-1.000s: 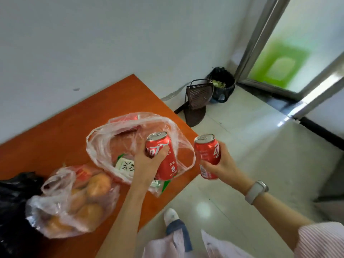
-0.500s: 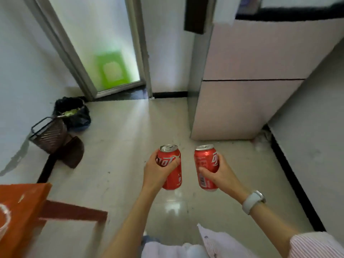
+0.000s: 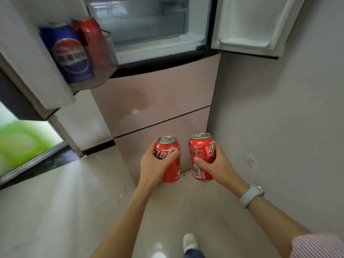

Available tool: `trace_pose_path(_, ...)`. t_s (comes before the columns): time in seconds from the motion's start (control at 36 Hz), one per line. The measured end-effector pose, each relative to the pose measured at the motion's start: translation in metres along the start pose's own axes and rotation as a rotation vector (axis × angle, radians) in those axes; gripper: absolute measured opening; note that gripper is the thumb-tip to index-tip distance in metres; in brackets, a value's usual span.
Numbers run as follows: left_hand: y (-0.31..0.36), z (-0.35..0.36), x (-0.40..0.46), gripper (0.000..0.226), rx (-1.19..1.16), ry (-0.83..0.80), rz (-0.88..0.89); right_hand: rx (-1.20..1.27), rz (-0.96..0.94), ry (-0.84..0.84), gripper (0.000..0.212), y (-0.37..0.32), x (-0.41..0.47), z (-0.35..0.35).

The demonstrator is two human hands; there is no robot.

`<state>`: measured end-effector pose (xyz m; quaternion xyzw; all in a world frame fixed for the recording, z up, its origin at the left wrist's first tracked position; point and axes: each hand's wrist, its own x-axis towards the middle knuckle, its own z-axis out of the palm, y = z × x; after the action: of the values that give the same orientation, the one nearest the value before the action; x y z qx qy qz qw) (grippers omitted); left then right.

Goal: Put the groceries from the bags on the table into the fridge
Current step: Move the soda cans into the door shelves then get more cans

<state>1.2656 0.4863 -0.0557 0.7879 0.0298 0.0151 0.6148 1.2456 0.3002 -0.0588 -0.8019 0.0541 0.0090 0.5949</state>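
My left hand [image 3: 155,167] grips an upright red cola can [image 3: 170,161], and my right hand [image 3: 217,165] grips a second red cola can [image 3: 202,155]. Both are held side by side at waist height in front of the pink fridge [image 3: 156,101]. The fridge's two upper doors stand open. The left door's shelf [image 3: 104,71] holds a blue cola can [image 3: 69,54] and a red can [image 3: 91,41]. The right door [image 3: 247,23] shows bare white shelves. The lit inner compartment [image 3: 145,21] looks empty in the part I see.
The fridge's two lower pink drawers [image 3: 162,125] are closed. A grey wall [image 3: 279,118] runs close on the right. A glass doorway [image 3: 24,144] with something green behind it lies at the left. Pale tiled floor [image 3: 55,202] spreads under me, with my shoe [image 3: 189,243] below.
I turned away from the table with its bags and came up to the fridge. Its upper doors now show open. Both cans stay in my hands.
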Motion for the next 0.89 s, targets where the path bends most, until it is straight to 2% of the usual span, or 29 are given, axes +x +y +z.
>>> trace_pose_path(0.11,0.031,0.015,0.076,0.037,-0.024,0.058,0.054,0.047,-0.050,-0.002,0.065,-0.028,0.081,-0.015)
trace_pose_path(0.28,0.088,0.014,0.164,0.051,-0.021,0.134,0.144,0.072,-0.156,-0.036,0.063,-0.081,0.180,-0.030)
trace_pose_path(0.44,0.155,-0.001,0.210,0.046,-0.002,0.173,0.295,0.264,-0.332,-0.073,0.060,-0.141,0.249,-0.032)
trace_pose_path(0.56,0.198,-0.011,0.228,0.046,0.012,0.298,0.394,0.365,-0.455,-0.138,0.052,-0.186,0.287,-0.026)
trace_pose_path(0.78,0.269,-0.034,0.233,0.037,0.095,0.566,0.549,0.484,-0.635,-0.404,0.044,-0.265,0.345,-0.008)
trace_pose_path(0.89,0.303,-0.043,0.228,0.052,0.154,0.781,0.602,0.544,-0.706,-0.588,0.033,-0.305,0.364,0.001)
